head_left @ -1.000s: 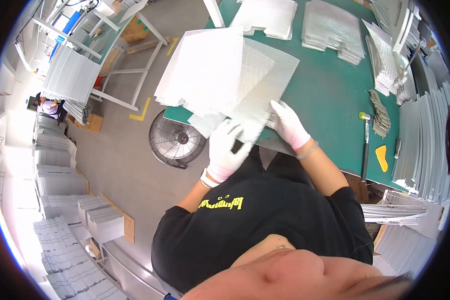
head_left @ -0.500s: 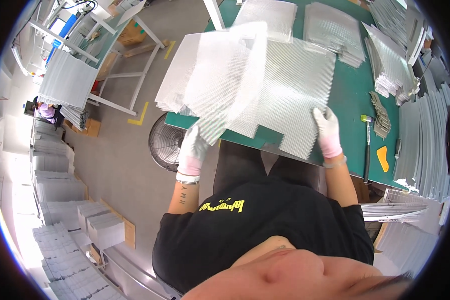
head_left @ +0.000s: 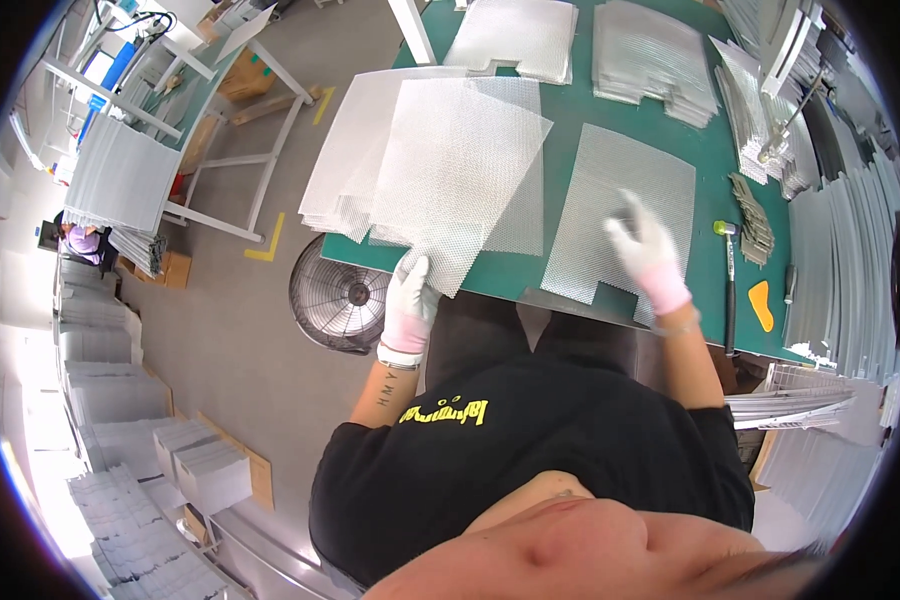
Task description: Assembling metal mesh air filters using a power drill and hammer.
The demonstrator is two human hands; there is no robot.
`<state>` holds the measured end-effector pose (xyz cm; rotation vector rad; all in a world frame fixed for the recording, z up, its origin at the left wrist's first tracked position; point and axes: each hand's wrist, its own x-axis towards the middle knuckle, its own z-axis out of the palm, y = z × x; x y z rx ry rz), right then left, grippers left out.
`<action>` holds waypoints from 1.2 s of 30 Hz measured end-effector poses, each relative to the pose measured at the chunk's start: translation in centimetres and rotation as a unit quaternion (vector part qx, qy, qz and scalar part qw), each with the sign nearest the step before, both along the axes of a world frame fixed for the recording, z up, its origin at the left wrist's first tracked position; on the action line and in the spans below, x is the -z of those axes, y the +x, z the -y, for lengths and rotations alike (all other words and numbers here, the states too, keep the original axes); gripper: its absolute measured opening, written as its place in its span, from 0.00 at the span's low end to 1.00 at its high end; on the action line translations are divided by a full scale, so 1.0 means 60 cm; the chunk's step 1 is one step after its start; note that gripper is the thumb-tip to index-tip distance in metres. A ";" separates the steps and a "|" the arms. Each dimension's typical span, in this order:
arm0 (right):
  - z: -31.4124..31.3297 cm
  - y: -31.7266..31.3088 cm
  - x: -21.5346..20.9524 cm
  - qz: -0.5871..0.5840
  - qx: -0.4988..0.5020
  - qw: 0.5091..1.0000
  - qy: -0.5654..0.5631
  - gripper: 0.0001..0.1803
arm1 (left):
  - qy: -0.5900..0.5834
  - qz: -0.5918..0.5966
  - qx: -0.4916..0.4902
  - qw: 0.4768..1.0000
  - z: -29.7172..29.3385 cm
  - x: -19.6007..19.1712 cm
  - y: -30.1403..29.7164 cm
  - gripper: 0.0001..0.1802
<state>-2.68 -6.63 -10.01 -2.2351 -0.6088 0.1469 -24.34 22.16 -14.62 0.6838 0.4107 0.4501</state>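
Observation:
My left hand (head_left: 407, 300), in a white and pink glove, pinches the lower corner of a silvery metal mesh sheet (head_left: 460, 150). That sheet lies slanted over other mesh sheets at the left of the green table (head_left: 560, 150). Over a separate mesh sheet (head_left: 610, 190) in front of me, my right hand (head_left: 646, 250) is open with its fingers apart. It wears the same kind of glove and is slightly blurred. The separate sheet has a notch in its near edge; whether my right fingers touch it I cannot tell.
Stacks of mesh sheets (head_left: 650, 50) stand along the table's far side. A hammer (head_left: 729, 290), a yellow insole-shaped piece (head_left: 761, 305) and a bundle of greyish strips (head_left: 752, 220) lie at the right. On the floor to the left stands a round fan (head_left: 320, 300).
The sheet in my left hand has come down flat onto the left pile. My right hand has let go of its sheet's edge and moved over the sheet, which now lies apart.

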 end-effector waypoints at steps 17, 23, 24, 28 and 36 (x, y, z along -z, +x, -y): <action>-0.038 0.020 -0.095 -0.098 -0.026 0.814 0.572 0.26 | 0.177 0.105 -0.090 0.974 -0.011 -0.090 0.033 0.21; 0.118 0.015 -0.015 -0.085 -0.015 0.772 0.630 0.26 | 0.116 -0.073 -0.030 0.990 -0.109 -0.069 0.037 0.40; 0.139 0.005 -0.004 -0.082 -0.006 0.773 0.629 0.26 | 0.155 -0.094 0.069 0.981 -0.114 -0.085 0.020 0.42; 0.201 -0.027 0.023 -0.122 0.054 0.774 0.619 0.29 | 0.369 -0.276 0.239 0.854 -0.112 -0.098 -0.020 0.42; 0.189 -0.084 0.025 -0.119 0.160 0.914 0.355 0.26 | 0.347 -0.044 0.295 0.889 0.119 -0.081 0.158 0.53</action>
